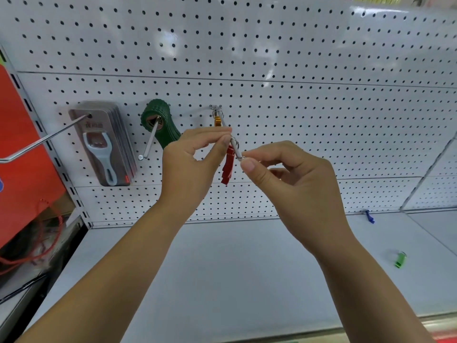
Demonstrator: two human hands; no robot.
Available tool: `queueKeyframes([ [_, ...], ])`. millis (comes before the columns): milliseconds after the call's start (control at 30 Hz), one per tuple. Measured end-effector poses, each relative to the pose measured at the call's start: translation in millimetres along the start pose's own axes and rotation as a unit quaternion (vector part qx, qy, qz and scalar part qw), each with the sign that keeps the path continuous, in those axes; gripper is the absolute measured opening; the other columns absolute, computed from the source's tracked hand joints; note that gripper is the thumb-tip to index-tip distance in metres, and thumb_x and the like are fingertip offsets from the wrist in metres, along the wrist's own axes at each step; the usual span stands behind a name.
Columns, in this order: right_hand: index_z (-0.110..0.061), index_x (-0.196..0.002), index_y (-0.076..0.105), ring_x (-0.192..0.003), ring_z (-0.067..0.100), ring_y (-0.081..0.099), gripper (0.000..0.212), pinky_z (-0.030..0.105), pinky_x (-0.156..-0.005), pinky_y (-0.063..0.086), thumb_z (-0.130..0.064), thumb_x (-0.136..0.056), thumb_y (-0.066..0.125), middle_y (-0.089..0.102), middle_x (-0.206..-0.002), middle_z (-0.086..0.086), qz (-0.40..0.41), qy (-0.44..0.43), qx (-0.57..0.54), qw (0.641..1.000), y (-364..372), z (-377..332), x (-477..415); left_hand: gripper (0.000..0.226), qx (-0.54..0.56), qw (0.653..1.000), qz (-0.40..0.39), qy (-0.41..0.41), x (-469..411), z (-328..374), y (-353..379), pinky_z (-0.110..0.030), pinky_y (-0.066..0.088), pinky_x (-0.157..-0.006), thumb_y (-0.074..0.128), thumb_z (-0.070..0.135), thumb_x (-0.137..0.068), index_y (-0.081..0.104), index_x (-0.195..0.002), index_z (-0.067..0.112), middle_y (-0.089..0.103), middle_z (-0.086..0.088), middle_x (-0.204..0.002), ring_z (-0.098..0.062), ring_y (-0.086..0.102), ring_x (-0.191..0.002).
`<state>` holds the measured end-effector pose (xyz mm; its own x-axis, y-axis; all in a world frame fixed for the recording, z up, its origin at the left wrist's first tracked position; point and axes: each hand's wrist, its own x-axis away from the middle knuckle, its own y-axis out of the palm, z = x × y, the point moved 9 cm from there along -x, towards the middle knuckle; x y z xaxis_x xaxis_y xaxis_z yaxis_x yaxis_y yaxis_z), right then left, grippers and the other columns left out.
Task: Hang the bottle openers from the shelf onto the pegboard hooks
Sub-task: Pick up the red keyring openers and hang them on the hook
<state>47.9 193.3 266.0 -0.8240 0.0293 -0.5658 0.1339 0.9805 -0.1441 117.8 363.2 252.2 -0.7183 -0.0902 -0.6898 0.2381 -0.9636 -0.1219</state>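
A red bottle opener (227, 167) hangs by its key ring on the middle pegboard hook (234, 147). My left hand (195, 164) pinches that ring between thumb and forefinger, near the hook's outer half. My right hand (291, 177) pinches the hook's tip. Further back on the same hook hangs an orange opener (217, 121). On the white shelf (222, 268) lie a blue opener (370, 216) against the back wall and a green opener (400, 259) at the right.
The white pegboard (272, 70) fills the back. To the left, a hook carries dark green openers (158, 123), and a long hook (42, 139) holds carded grey openers (103, 144). Red packaging (22, 149) and cords sit at the far left.
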Motion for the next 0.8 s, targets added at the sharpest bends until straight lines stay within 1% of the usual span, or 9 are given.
queueKeyframes([
  [133, -0.023, -0.087, 0.078, -0.079, 0.008, 0.07, 0.005, 0.03, -0.078, 0.057, -0.018, -0.087, 0.078, 0.075, -0.087, -0.004, 0.0, 0.004, 0.001, 1.0, 1, -1, 2, 0.013, -0.026, 0.999, -0.001, 0.025, -14, -8, 0, -0.028, 0.052, -0.098, 0.072, 0.018, -0.093, 0.079, -0.104, 0.016, 0.076, 0.009, -0.107, -0.008, 0.066, -0.112],
  [300, -0.024, -0.088, 0.078, -0.083, 0.013, 0.07, 0.005, 0.03, -0.079, 0.057, -0.019, -0.086, 0.079, 0.076, -0.089, -0.004, 0.003, 0.016, 0.002, 1.0, 1, 1, 2, 0.013, -0.052, 0.998, -0.01, 0.033, -37, -24, 2, -0.02, 0.051, -0.093, 0.073, 0.018, -0.092, 0.079, -0.104, 0.021, 0.075, 0.009, -0.106, -0.007, 0.066, -0.111],
  [400, -0.024, -0.089, 0.079, -0.082, 0.013, 0.07, 0.005, 0.029, -0.079, 0.057, -0.02, -0.086, 0.079, 0.076, -0.088, -0.005, 0.005, 0.024, -0.002, 1.0, 1, 2, 3, 0.013, -0.06, 0.998, -0.021, 0.022, -50, -30, 5, -0.011, 0.047, -0.088, 0.072, 0.019, -0.093, 0.079, -0.104, 0.02, 0.075, 0.009, -0.105, -0.006, 0.065, -0.111],
  [500, -0.023, -0.091, 0.079, -0.082, 0.012, 0.071, 0.005, 0.03, -0.08, 0.058, -0.02, -0.086, 0.079, 0.077, -0.088, -0.006, 0.005, 0.028, -0.002, 1.0, 1, 3, 3, 0.013, -0.056, 0.998, -0.031, -0.002, -61, -38, 8, -0.006, 0.044, -0.086, 0.071, 0.019, -0.094, 0.079, -0.103, 0.021, 0.075, 0.011, -0.104, -0.004, 0.063, -0.113],
  [733, -0.026, -0.089, 0.079, -0.082, 0.01, 0.07, 0.007, 0.024, -0.078, 0.054, -0.019, -0.086, 0.079, 0.077, -0.088, -0.007, 0.004, 0.028, 0.003, 1.0, 0, 3, 3, 0.014, -0.055, 0.997, -0.049, -0.007, -79, -50, 14, -0.007, 0.044, -0.085, 0.069, 0.021, -0.094, 0.079, -0.104, 0.022, 0.073, 0.016, -0.102, -0.005, 0.064, -0.115],
  [800, -0.027, -0.089, 0.078, -0.083, 0.01, 0.071, 0.008, 0.024, -0.078, 0.054, -0.02, -0.086, 0.079, 0.077, -0.088, -0.007, 0.004, 0.026, 0.006, 1.0, 0, 3, 3, 0.014, -0.059, 0.997, -0.055, -0.008, -83, -53, 16, -0.01, 0.045, -0.087, 0.068, 0.021, -0.095, 0.078, -0.105, 0.022, 0.073, 0.016, -0.103, -0.005, 0.063, -0.116],
])
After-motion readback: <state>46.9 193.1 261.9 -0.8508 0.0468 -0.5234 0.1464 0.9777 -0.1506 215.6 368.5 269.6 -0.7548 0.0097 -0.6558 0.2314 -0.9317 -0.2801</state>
